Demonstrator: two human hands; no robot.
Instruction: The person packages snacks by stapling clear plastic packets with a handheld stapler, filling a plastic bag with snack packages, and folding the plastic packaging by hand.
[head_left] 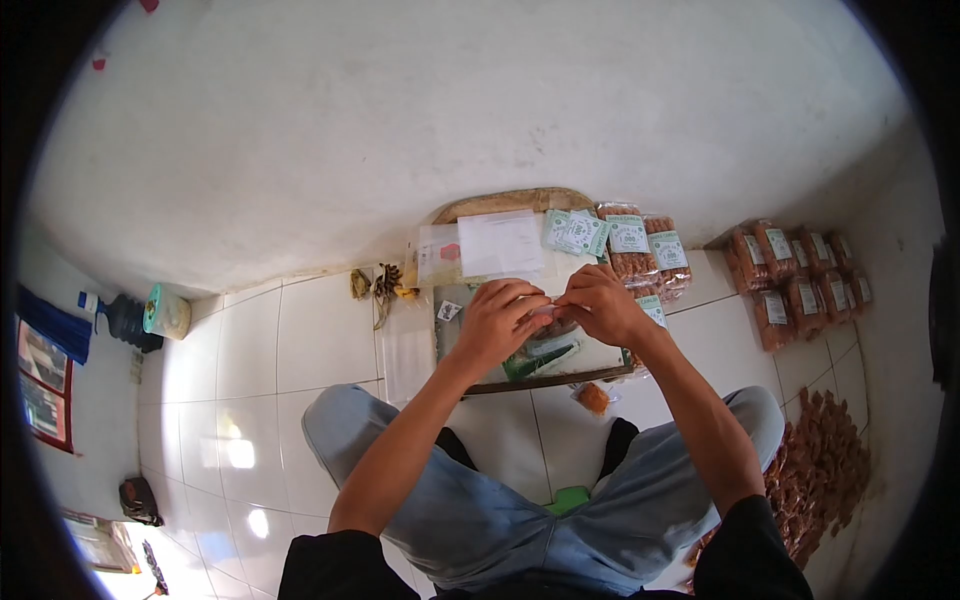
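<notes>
Sitting on a tiled floor (235, 350), I'm working at a low counter (490, 379), both hands meeting over its near half. The thing I'm handling is looking like a small clear plastic wrapper (552, 322), thin & shiny, w/ a brownish tint showing thru; my fingers are covering most of it, so its full shape & contents I can't tell. It's sitting b/w my fingertips, w/ its visible part showing just below them, approx. mid-counter. My L hand (500, 322) is gripping from the left, fingers curled & almost closed, thumb pressing in; my R hand (603, 304) is pinching from the right, also nearly closed, fingertips just beside the L's.

Beneath the hands, a green item (538, 362) is lying near the counter's front edge. Beyond, white sheets (498, 243) are lying flat, w/ green-and-white labels (577, 232) overlapping to their right. Labelled brown pkgs (630, 262) are standing next to those, incl. one partly hidden behind my R hand. An orange packet (594, 399) is resting on the floor in front; more pkgs (775, 285) are standing farther right, nr. a loose brown pile (820, 465).
</notes>
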